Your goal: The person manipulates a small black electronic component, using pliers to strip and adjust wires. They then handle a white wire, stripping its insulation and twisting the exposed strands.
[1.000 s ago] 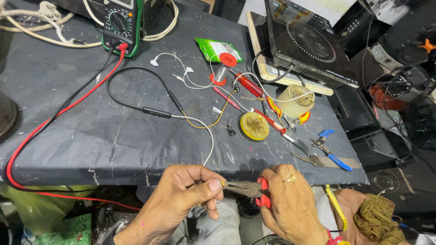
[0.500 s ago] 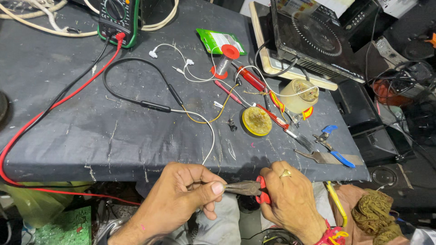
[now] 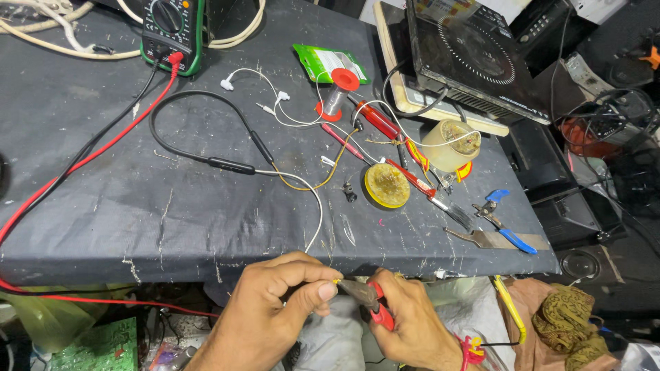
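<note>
Left hand point(image 3: 275, 309) fingers point(image 3: 323, 292) pinch the white wire point(image 3: 317, 213) end, touching the red-handled pliers point(image 3: 368, 299) gripped by the right hand point(image 3: 412, 323).

Red-handled pliers point(image 3: 368, 300) gripping white wire point(image 3: 317, 206) end, just below table edge.

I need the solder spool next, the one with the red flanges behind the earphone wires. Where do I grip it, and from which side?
Take the solder spool by its grey wound core, between the two red flanges. It lies tilted, with one flange facing up toward the green packet. Probably come from above and from the left, since the red screwdriver crowds its right side and white wires run close in front.
</note>
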